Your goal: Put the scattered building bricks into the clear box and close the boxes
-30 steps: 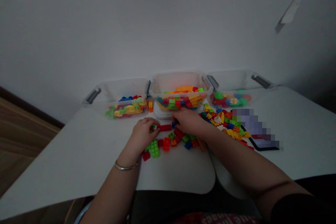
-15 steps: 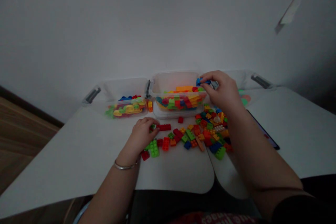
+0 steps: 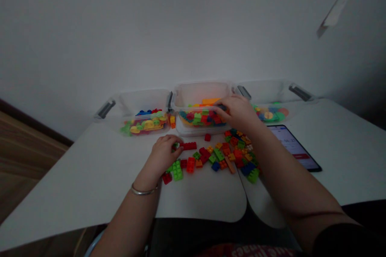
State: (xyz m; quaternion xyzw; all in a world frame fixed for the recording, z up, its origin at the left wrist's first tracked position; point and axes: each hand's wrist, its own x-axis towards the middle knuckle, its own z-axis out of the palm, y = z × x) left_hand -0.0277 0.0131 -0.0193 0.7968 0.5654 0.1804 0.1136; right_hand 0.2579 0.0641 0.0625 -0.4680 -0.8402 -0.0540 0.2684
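Observation:
My left hand (image 3: 164,150) rests on the table, thumb and fingers closed around the left end of a long red toy brick (image 3: 189,146). A bit of green shows under its fingers. Light green bricks (image 3: 177,170) lie just below that hand. Over the front right rim of the middle clear plastic box (image 3: 181,129) is my right hand (image 3: 233,111), its thumb and fingertips pinched on a small dark piece (image 3: 222,107), seemingly the blue brick, partly hidden. Mixed toy bricks (image 3: 208,119) fill the lower part of this box.
Loose bricks (image 3: 218,154) spread over the white table, thickest at the right under my forearm. Clear boxes with colourful pieces stand left (image 3: 147,125) and right (image 3: 273,114). A lit phone (image 3: 297,148) lies right of my forearm. The wall rises behind.
My right hand has moved down and left, from above the box's right corner to its front rim, with the blue brick. The phone and right box show more. My left hand stays put.

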